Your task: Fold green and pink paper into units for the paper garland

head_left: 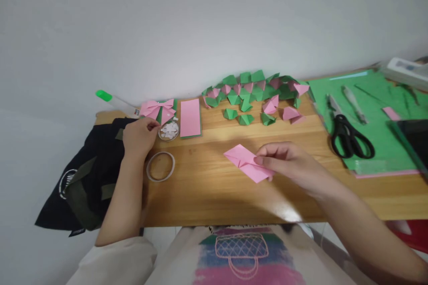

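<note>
Between the thumb and fingers of my right hand [282, 160] is a folded pink paper piece [245, 161], shaped like a slanted diamond, held above the wooden table [200, 187]. My left hand [142, 136] is over the left part of the table, its fingertips pinched together beside a pink paper bow [160, 109]. What those fingertips hold, if anything, is too small to name. Just right of them is a small round container [169, 130] with white scraps in it. Nearer me lies a roll of tape [160, 167].
Folded green and pink pieces [247, 91] form a curved row by the wall. Pink cards [190, 118] lie left of them. Black-handled scissors [349, 140] rest on a green sheet [377, 142] at right. A dark bag [96, 169] and a green-capped tube [117, 102] are at left.
</note>
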`<state>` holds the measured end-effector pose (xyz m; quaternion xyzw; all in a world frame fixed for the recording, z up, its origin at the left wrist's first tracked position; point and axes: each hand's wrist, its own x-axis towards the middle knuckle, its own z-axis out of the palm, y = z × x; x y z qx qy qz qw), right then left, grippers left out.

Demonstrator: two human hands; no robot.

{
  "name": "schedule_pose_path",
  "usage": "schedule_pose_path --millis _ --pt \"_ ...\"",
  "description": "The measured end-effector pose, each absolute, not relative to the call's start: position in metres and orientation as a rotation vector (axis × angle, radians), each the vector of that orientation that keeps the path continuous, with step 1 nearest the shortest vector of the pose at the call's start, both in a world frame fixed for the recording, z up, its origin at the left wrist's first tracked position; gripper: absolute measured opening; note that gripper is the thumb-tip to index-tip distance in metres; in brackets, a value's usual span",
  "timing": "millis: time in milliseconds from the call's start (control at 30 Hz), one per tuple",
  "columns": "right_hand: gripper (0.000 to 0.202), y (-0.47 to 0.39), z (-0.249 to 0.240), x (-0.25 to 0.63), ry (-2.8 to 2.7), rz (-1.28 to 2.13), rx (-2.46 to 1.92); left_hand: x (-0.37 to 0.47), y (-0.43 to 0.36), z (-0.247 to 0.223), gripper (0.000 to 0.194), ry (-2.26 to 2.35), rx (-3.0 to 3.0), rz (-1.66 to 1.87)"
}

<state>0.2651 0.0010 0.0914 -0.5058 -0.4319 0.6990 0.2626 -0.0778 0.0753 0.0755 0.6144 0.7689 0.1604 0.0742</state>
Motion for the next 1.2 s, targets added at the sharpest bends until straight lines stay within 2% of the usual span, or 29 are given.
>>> schedule_pose_path --millis 167,333,400,467,600,833,1100,1200 --pt "0.026 0.003 0.095 0.263 -1.169 1.891 -1.329 -0.068 0.070 0.087 0.011 2.014 1.746 0.810" --pt "0.023 0.004 0.107 0.259 -1.206 1.849 -1.237 -0.010 0.037 0.115 0.037 1.531 1.585 0.918" --pt "0.022 0.006 0.115 0.258 -1.256 1.794 -1.218 0.017 0.024 0.128 0.034 1.245 1.424 0.896" --pt "0.020 0.009 0.124 0.257 -1.330 1.724 -1.211 0.039 0.017 0.139 0.024 1.155 1.368 0.898" --pt "0.018 0.017 0.138 0.258 -1.456 1.578 -1.200 0.061 0.016 0.149 0.018 1.110 1.292 0.868" --pt "0.018 0.014 0.145 0.270 -1.450 1.402 -1.071 0.070 0.018 0.148 0.018 1.168 1.159 1.064" --pt "0.044 0.003 0.133 0.262 -1.529 1.326 -1.031 0.078 0.013 0.147 0.011 1.124 1.090 1.238" --pt "0.035 0.003 0.134 0.258 -1.489 1.299 -1.010 0.079 0.012 0.147 0.011 1.094 1.064 1.270"
